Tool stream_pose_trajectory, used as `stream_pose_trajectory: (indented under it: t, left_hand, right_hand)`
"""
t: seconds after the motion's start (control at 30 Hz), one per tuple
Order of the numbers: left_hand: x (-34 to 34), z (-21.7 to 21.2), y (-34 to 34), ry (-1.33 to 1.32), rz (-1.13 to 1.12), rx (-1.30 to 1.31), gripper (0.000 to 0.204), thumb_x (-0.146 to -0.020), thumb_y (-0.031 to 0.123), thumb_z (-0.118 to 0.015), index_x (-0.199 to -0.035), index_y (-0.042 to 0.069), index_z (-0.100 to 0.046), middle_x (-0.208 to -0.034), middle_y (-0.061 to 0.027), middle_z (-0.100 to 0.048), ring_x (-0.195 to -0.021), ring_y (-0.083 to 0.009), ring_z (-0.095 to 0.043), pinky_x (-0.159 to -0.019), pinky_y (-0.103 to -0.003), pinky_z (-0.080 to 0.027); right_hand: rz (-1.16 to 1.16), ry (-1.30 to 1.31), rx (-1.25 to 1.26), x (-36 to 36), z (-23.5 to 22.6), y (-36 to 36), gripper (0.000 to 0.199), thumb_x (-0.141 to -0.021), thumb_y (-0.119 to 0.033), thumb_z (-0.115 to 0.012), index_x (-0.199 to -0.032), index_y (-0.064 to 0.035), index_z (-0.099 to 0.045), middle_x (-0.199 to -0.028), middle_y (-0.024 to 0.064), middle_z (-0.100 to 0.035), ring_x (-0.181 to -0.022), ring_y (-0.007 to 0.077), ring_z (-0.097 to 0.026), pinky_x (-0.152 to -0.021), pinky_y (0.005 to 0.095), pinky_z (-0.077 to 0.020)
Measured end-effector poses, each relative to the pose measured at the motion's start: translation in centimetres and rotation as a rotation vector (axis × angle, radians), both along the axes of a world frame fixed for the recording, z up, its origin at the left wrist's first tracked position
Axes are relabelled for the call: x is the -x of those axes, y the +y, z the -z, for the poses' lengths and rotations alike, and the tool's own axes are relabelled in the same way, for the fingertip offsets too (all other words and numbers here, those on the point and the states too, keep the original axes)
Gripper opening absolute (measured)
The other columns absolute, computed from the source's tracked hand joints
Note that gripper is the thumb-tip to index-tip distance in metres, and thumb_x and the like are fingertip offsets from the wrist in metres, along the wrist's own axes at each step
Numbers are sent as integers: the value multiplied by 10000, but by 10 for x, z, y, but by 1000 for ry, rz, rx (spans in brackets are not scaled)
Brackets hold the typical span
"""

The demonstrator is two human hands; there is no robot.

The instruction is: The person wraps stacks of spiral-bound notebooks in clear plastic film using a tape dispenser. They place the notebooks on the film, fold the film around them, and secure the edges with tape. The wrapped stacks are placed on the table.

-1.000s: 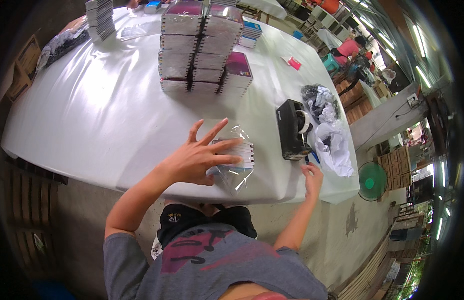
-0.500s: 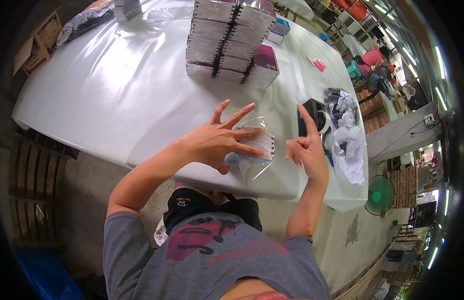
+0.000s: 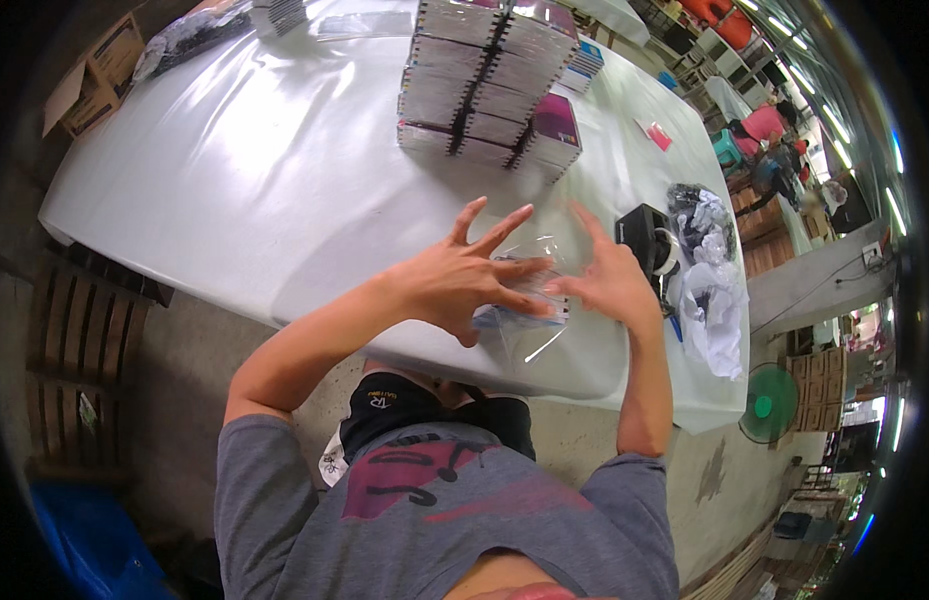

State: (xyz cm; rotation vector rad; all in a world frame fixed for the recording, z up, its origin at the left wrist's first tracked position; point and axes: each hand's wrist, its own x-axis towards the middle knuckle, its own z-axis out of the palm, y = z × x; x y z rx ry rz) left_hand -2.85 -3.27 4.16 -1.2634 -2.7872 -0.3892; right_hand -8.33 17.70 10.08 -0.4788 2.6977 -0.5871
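Observation:
A small spiral-bound notebook (image 3: 530,284) lies near the table's front edge inside a clear plastic sleeve (image 3: 528,347). My left hand (image 3: 460,285) rests spread over it, with two fingers stretched across the notebook and covering much of it. At the notebook's right edge is my right hand (image 3: 618,285), its index finger extended and thumb apart. The thumb tip reaches the sleeve; whether it touches cannot be made out. Neither hand grips anything.
Tall stacks of wrapped spiral notebooks (image 3: 455,95) stand beyond my hands on the white-covered table (image 3: 185,190). To the right are a black tape dispenser (image 3: 640,228), crumpled plastic (image 3: 713,310) and a pink card (image 3: 660,136). A cardboard box (image 3: 113,65) sits at far left.
My right hand has moved left to the notebook's edge, its fingers opening out. My left hand keeps its spread place on the notebook. The whole view has shifted slightly.

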Motion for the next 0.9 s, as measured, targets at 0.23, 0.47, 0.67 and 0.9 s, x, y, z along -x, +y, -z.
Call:
stream_pose_trajectory:
  t: [0.23,0.47,0.67,0.9]
  left_hand:
    - [-1,3,-1,13,-2,-36,942,-462,252,-780,-1256,583,-395,-1474,79,-296,-1404,-357,4,-1037,-675,0]
    - [1,13,-2,-119,-21,-61,864,-475,286,-805,-1249,494,-481,-1485,104,-263,-1411,-313,13,-1026,-690,1]
    - [-3,11,-1,-147,-29,-140,685,-634,365,-749,-1260,464,-486,-1471,72,-294,-1410,-317,-10,-997,-726,-7]
    - [4,30,24,-3,-78,-511,226,-730,369,-728,-938,282,-722,-1448,32,-349,-1414,-304,-14,-994,-663,-67]
  right_hand:
    - [-31,65,127,-6,13,46,983,-589,-91,-788,-1420,-224,-280,-878,132,-646,-695,213,-635,-618,318,-480]
    - [-340,758,438,-47,87,30,556,-624,-54,-763,-1138,-214,-627,-1210,114,-523,-1100,308,-497,-850,375,-443]
    - [-264,1115,648,-47,81,12,292,-583,-75,-786,-840,-210,-749,-1153,80,-559,-1062,256,-524,-953,428,-346]
    - [74,854,1220,-45,58,31,319,-653,-263,-771,-925,-114,-695,-1209,123,-516,-1082,254,-517,-890,410,-406]
